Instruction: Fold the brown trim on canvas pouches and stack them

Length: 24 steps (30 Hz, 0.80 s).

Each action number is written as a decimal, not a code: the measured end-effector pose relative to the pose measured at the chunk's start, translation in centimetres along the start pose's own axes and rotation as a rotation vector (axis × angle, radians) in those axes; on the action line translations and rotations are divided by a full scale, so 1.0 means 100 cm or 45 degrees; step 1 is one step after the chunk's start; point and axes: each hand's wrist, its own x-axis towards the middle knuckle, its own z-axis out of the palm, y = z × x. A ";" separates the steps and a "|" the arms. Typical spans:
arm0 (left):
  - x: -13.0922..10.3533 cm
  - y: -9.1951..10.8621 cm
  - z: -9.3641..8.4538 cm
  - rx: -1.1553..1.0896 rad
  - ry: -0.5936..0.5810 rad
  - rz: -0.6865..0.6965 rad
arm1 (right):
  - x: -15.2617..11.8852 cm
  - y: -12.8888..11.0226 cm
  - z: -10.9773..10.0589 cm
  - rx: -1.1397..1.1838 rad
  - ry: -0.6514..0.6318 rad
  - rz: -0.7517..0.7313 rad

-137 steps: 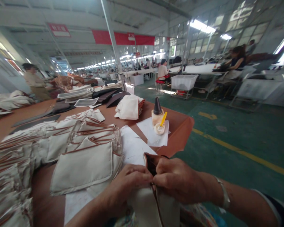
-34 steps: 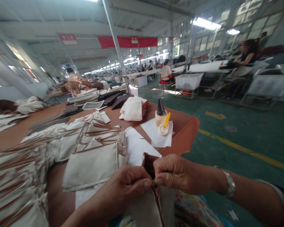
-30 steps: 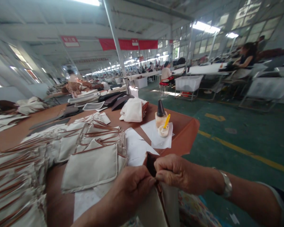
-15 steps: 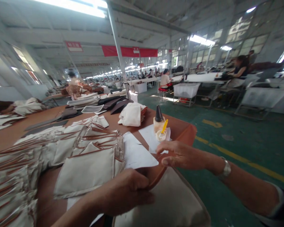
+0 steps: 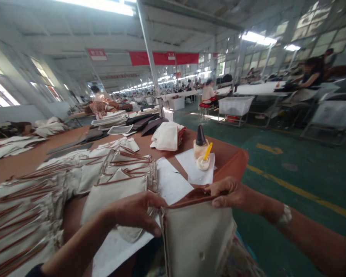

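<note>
A worker's right hand (image 5: 233,195) pinches the brown-edged top of a cream pouch (image 5: 197,238) at the lower center of the frame, while the left hand (image 5: 138,211), thumb and fingers parted, meets its upper left corner, its grip impossible to tell. Stacked cream pieces (image 5: 25,215) cover the brown table (image 5: 77,219) at lower left; right of center, a black cone-tipped bottle (image 5: 201,148) stands on white paper (image 5: 194,177) beside a small cup (image 5: 203,164) holding a yellow-handled tool (image 5: 208,151)

Matt cream panels (image 5: 118,188) — smooth, leather-like — beside smooth white paper (image 5: 175,182).
</note>
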 end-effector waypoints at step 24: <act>0.037 0.012 0.057 -0.187 0.179 -0.111 | -0.001 -0.014 0.069 -0.456 0.225 -0.356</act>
